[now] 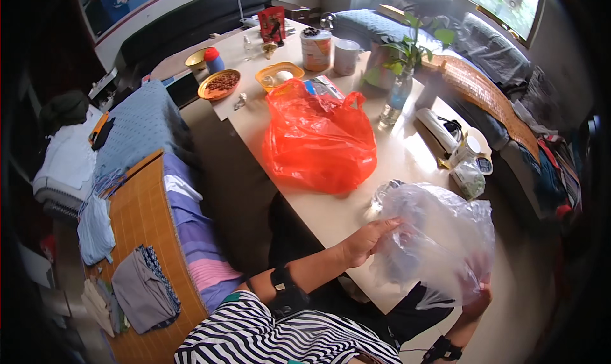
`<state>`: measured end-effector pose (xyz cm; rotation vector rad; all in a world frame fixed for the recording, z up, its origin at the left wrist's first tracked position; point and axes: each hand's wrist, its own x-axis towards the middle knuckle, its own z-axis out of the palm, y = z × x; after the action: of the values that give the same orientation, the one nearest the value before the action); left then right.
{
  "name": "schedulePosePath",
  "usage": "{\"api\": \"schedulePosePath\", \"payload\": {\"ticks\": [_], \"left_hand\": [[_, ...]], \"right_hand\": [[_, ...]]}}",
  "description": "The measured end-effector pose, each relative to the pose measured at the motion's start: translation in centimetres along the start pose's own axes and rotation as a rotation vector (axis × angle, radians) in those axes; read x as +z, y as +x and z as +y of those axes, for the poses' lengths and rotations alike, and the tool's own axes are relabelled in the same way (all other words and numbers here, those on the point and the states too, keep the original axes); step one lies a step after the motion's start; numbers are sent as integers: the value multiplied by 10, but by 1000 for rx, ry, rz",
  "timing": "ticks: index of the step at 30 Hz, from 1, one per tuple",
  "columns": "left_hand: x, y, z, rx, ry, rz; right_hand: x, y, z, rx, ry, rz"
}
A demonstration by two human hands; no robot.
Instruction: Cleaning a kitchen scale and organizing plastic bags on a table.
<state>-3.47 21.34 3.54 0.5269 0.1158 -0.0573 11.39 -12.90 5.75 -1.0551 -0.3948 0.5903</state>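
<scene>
A clear plastic bag [441, 230] is spread between my hands above the table's near right end. Its left side is pinched by my left hand [377, 237] between thumb and fingers. On the right, my right hand [476, 292] grips the lower edge, its fingers partly seen through the film. Beyond the bag's left edge, a clear glass or plastic item [383, 194] stands partly covered. A full red plastic bag [320, 144] rests farther up the table; its contents are hidden.
On the table [305, 216] are a vase with a plant [397, 96], a bowl of reddish beans or nuts [222, 84], a yellow basket [272, 72], a tin [316, 51] and a white mug [346, 57]. Folded clothes [143, 292] lie on a mat-covered seat at left.
</scene>
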Motion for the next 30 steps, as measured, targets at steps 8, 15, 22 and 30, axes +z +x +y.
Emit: {"api": "schedulePosePath", "payload": {"ticks": [8,15,22,30], "left_hand": [[-5,-5,14,134,300,150],[-4,-6,25,168,417,126],[1,-17,38,161,520,210],[-2,-11,37,220,442,109]], "right_hand": [[-4,18,-10,-30,-189,-46],[58,52,-21,-15,-371,-106],[18,75,2,-28,-348,188],[8,70,1,-179,-300,301]]}}
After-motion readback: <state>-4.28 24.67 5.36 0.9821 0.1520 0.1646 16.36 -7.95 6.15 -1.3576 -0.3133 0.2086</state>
